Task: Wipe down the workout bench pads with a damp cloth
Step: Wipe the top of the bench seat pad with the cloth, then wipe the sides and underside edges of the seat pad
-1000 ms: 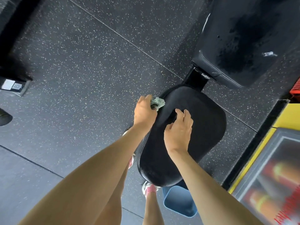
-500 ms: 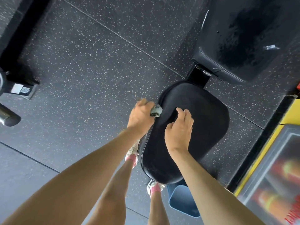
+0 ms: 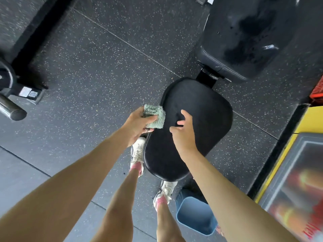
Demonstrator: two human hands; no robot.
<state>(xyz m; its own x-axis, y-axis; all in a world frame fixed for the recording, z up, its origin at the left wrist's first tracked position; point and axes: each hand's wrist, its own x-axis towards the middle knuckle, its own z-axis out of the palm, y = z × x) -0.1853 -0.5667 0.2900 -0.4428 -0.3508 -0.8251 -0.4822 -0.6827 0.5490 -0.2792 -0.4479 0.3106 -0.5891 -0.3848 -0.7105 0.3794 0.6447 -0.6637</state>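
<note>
A black rounded seat pad point(image 3: 197, 119) of the workout bench lies below me. Beyond it is the longer black back pad point(image 3: 244, 37), with dark wet patches on it. My left hand point(image 3: 138, 124) grips a folded pale green cloth point(image 3: 154, 117) at the seat pad's left edge. My right hand point(image 3: 183, 131) hovers over the middle of the seat pad with fingers loosely curled and holds nothing.
A blue bucket point(image 3: 195, 217) stands on the speckled rubber floor under my right arm, near my feet. A barbell end and weight plate point(image 3: 7, 88) sit at the left. A yellow-framed cabinet point(image 3: 297, 180) is at the right.
My left hand has turned so that the cloth shows fully at the pad's left edge. My right hand has lifted off the pad, its fingers curling. The view has shifted.
</note>
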